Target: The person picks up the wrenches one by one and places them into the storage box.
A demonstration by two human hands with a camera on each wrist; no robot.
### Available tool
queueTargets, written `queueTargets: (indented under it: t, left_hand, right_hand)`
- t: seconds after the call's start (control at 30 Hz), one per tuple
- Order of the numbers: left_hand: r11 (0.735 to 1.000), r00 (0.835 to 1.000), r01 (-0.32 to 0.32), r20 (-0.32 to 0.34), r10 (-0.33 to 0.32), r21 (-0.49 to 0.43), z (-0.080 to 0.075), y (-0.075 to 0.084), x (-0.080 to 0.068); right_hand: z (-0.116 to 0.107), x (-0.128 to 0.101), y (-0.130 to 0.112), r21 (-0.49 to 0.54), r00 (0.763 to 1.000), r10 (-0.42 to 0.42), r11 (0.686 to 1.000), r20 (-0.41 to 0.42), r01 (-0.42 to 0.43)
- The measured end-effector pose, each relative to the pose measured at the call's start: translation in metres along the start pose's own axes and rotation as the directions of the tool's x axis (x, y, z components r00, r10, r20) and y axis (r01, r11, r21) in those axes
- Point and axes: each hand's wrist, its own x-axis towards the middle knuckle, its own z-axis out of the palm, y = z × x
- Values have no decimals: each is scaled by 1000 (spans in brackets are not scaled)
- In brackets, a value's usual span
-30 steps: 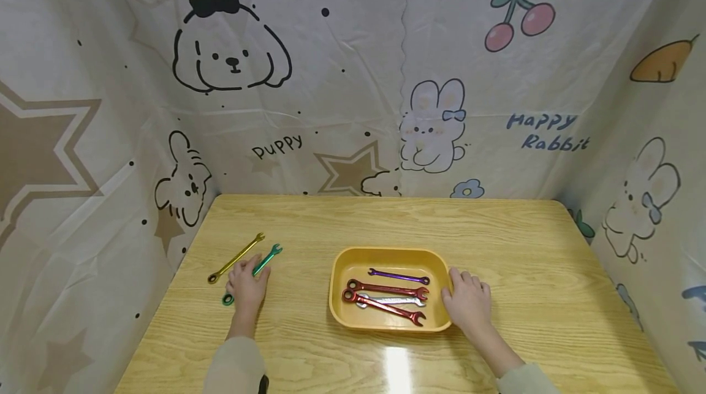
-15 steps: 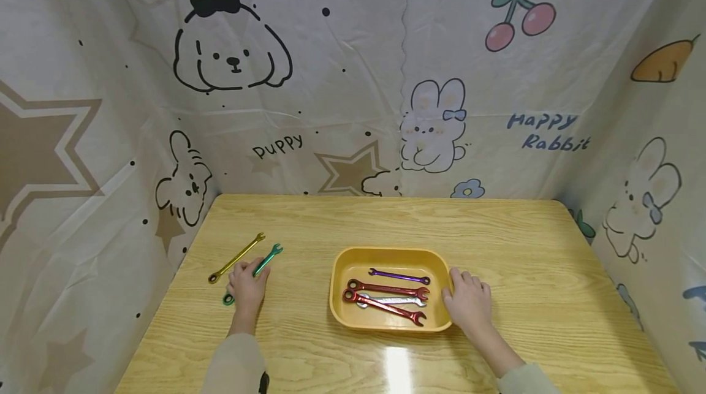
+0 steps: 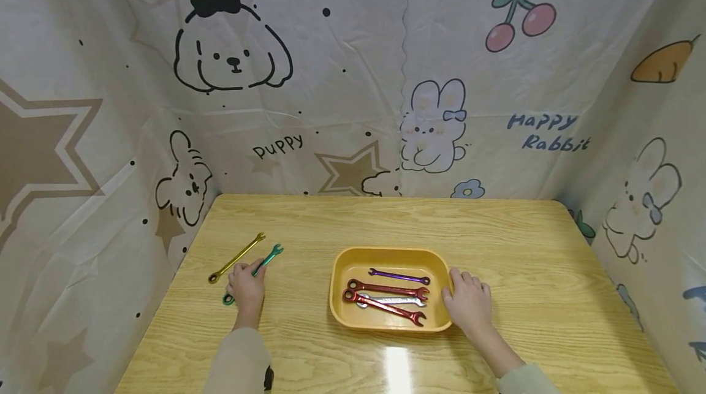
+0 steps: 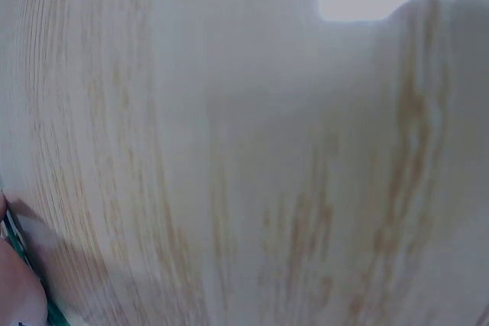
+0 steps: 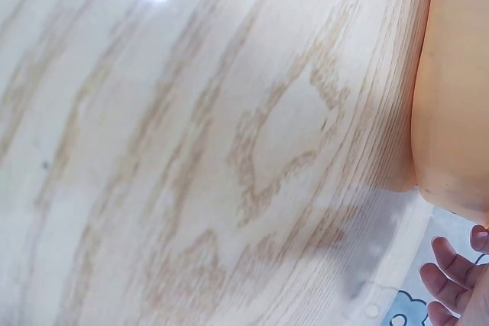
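Note:
My left hand [image 3: 246,287] holds a green combination wrench [image 3: 268,259] by its middle, over the left side of the table. The wrench's open end points up and right, and its ring end shows left of the hand. In the left wrist view, part of a finger [image 4: 19,288] lies against the green wrench [image 4: 55,312]. A yellow wrench [image 3: 237,257] lies just beyond. My right hand [image 3: 470,302] grips the right rim of a yellow plastic tray [image 3: 335,314], thumb at the inner side. Inside lie a purple wrench [image 3: 399,276], two red wrenches [image 3: 386,306] and a silver wrench [image 3: 399,301].
The wooden table [image 3: 309,351] carries the tray near its middle. A printed cloth [image 3: 342,94] hangs behind the table and along both sides. In the right wrist view, the tray's outer wall [image 5: 458,89] stands along the right edge.
My left hand shifts very slightly and its wrist turns a little, while it stays at the green wrench. The right hand and the tray stay put.

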Motion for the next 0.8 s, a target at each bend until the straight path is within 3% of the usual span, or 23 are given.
queueTargets:
  t: [0.33,0.8]
  left_hand:
    - [1000,1000,0,-26,-1,-16,-1,3,-2]
    - [999,1000,-14,-13,14,-30,2,-1,0]
  right_hand:
    - [0,0,1,1,1000,2,1000,9,-2]
    - [0,-1,1,10,1000,-1,1000,0,1]
